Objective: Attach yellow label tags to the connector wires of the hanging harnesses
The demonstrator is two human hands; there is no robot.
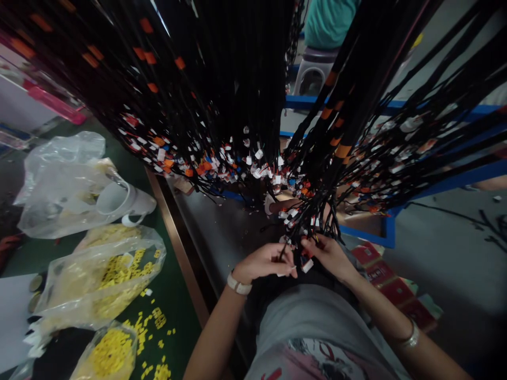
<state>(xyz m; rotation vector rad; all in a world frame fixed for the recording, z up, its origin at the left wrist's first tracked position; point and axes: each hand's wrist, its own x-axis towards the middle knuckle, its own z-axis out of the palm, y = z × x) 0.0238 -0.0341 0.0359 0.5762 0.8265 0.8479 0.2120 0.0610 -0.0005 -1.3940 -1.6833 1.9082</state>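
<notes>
A thick curtain of black wires (237, 79) hangs in front of me, its ends tipped with small white, red and blue connectors (253, 169). My left hand (265, 261) pinches one black wire end with a white connector low in the view. Right beside it, my right hand (328, 253) is closed around a bunch of wire ends with red and white connectors (307, 264). The two hands nearly touch, just above my lap.
On the green table (174, 295) at left lie clear bags of small yellow parts (114, 274), loose yellow pieces, and a white mug (127, 203) in a bag. A blue frame (435, 184) holds the wires at right. Another person sits on a stool (317, 68) behind.
</notes>
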